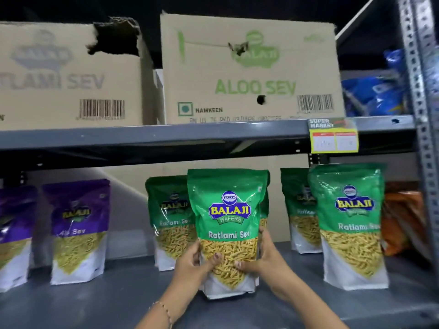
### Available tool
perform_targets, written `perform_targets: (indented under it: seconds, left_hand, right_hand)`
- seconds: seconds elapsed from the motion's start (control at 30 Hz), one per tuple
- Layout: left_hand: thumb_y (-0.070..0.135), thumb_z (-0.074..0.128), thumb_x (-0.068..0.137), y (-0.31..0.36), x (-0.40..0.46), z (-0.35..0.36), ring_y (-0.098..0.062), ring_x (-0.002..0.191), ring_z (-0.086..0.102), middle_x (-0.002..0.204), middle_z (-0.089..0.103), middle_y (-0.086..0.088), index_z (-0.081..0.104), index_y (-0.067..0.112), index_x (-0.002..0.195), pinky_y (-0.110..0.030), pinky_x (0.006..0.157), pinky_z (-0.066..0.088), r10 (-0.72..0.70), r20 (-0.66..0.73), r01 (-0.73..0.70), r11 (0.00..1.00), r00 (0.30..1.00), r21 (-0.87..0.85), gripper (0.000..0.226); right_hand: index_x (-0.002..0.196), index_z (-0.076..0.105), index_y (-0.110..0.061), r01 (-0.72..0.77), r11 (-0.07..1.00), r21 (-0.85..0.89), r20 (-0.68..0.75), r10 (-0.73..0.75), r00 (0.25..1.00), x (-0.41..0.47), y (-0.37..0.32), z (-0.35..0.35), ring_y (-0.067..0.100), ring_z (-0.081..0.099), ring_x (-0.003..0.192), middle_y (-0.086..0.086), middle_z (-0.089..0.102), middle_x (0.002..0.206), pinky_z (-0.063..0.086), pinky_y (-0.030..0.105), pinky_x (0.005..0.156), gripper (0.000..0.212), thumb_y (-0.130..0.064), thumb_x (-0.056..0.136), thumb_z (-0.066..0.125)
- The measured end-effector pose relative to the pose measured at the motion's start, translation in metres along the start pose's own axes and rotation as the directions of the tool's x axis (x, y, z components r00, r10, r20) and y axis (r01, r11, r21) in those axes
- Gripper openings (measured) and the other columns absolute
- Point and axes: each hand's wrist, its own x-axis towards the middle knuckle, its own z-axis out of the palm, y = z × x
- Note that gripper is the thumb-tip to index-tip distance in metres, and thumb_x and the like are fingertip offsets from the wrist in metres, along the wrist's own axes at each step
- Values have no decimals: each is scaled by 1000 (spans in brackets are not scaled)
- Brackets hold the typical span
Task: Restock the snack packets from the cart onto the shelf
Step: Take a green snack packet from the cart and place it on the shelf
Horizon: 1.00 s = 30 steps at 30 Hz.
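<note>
A green Ratlami Sev packet (228, 210) stands upright on the grey shelf (118, 302), near its front middle. My left hand (190, 264) grips its lower left side and my right hand (266, 260) its lower right side, thumbs across the front. Behind it another green packet (169, 210) stands to the left. Two more green packets stand to the right, one at the front (351, 222) and one behind it (299, 210). The cart is out of view.
Purple Aloo Sev packets (78, 229) stand at the left. Two cardboard cartons (251, 70) sit on the upper shelf, with blue packets (377, 91) beside them. A yellow price tag (333, 136) hangs on the shelf edge. Orange packets (401, 222) lie beyond the metal upright (425, 115).
</note>
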Motion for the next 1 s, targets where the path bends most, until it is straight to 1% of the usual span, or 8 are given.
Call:
perform_targets:
  seconds: [0.1,0.23,0.37,0.43,0.53,0.63,0.77,1.0]
  left_hand:
    - [23,61,93,-12,11,-3,-17,110,67,118,73,3,74,30,96,-42,105,49,-127,-69,123,991,990,-52,16]
    - [20,62,93,-18,20,-6,-25,115,66,121,73,-5,75,23,103,-50,109,45,-147,-234,122,986,961,-116,16]
    - [23,68,89,-4,27,1,-26,108,70,110,77,-4,76,15,103,-50,103,50,-111,-341,61,986,933,-152,18]
    - [23,67,90,0,28,5,-24,104,70,106,77,-4,76,17,97,-42,98,52,-118,-373,64,986,920,-155,13]
    - [20,63,93,1,27,16,-18,98,68,100,76,-1,75,14,94,-32,84,51,-135,-395,72,983,909,-171,14]
    - [15,61,94,-2,32,13,-23,105,67,106,76,-7,75,12,87,-33,91,50,-144,-387,73,979,911,-193,16]
    - [14,60,94,0,37,15,-24,112,64,114,73,-8,73,15,84,-41,107,45,-211,-367,128,963,906,-239,17]
    - [9,58,95,-8,46,32,-26,121,60,121,70,-12,71,15,84,-44,113,40,-228,-345,128,949,911,-290,19]
  right_hand:
    - [135,37,-28,-4,999,-49,51,7,999,5,6,-9,22,63,122,7,64,132,50,51,104,95,1,60,89]
    - [124,54,-23,19,999,46,-52,-16,998,9,8,-13,21,67,113,2,71,123,51,41,101,43,-6,87,70]
    - [96,72,-21,106,982,158,-339,-47,940,24,-3,-15,16,67,82,1,77,93,53,31,73,13,-11,92,63]
    - [89,74,-18,138,981,138,-382,-76,921,30,-10,-12,12,67,71,-3,77,80,55,26,65,11,-12,91,66]
    - [89,75,-15,184,979,90,-411,-131,902,36,-7,-18,15,69,78,4,78,84,58,31,75,9,-11,90,67]
    - [86,72,-14,221,974,-48,-428,-220,876,37,-11,-16,17,66,81,7,74,85,55,33,80,12,-9,93,63]
    - [79,67,-18,180,977,-119,-437,-214,874,48,-21,-23,17,63,79,4,70,80,54,18,69,24,-4,96,57]
    - [104,67,5,130,991,-30,-454,-130,881,49,-14,-42,25,65,92,25,72,105,53,47,94,19,-10,96,58]
